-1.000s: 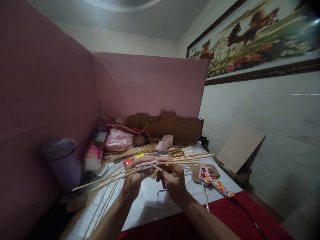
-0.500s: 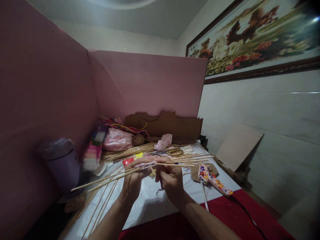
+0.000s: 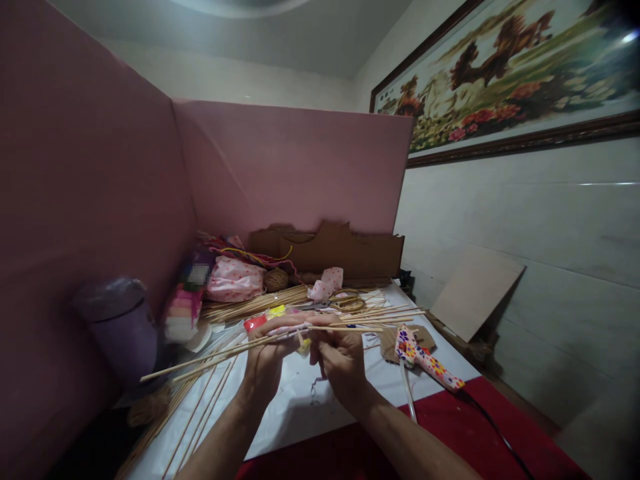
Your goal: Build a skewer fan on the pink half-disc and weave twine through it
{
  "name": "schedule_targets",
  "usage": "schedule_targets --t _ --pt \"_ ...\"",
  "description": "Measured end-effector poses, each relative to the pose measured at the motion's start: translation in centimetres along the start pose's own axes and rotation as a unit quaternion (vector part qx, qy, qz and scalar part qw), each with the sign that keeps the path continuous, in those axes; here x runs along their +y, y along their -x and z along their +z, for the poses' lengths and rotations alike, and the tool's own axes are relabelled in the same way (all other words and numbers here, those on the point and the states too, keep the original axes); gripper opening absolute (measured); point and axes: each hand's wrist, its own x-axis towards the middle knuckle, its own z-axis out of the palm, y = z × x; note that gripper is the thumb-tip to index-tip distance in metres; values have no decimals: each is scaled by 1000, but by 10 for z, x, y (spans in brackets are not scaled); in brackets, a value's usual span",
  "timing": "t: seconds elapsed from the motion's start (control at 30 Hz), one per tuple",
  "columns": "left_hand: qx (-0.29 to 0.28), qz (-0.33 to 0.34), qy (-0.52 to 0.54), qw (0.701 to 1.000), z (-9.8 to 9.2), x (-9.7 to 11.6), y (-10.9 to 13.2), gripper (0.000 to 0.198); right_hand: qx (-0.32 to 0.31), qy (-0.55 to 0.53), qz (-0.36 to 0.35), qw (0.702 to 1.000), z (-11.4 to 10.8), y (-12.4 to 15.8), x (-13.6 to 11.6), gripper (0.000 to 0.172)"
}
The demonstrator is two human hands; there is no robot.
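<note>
Over the white-covered table (image 3: pixel 295 413), my left hand (image 3: pixel 267 353) is closed around thin wooden sticks (image 3: pixel 215 353), which stick out to the left in a narrow spread. My right hand (image 3: pixel 340 357) is closed on the same sticks just to the right, its thumb and fingers pinched together below them. The stick ends reach past my right knuckles. A short stick piece (image 3: pixel 301 337) juts out between the two hands, and a small yellow bit (image 3: pixel 304 347) shows beneath it. My fingers hide how the sticks are joined.
A flower-patterned glue gun (image 3: pixel 427 363) lies on cardboard at the right, its cord trailing over red cloth (image 3: pixel 500 420). Scissors (image 3: pixel 347 301), bundled sticks (image 3: pixel 260 303), a twine ball (image 3: pixel 275 280) and a spotted pink cloth bag (image 3: pixel 236 279) lie behind. A lidded bin (image 3: pixel 120 333) stands left.
Both hands keep their hold on the sticks in nearly the same place. The whole view has shifted very slightly.
</note>
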Motion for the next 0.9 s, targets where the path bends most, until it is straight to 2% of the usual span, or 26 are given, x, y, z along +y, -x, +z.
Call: schedule_targets --t 0.9 --pt "-8 -3 -12 1000 -2 -3 0 13 2 -4 -1 1000 0 0 2 20"
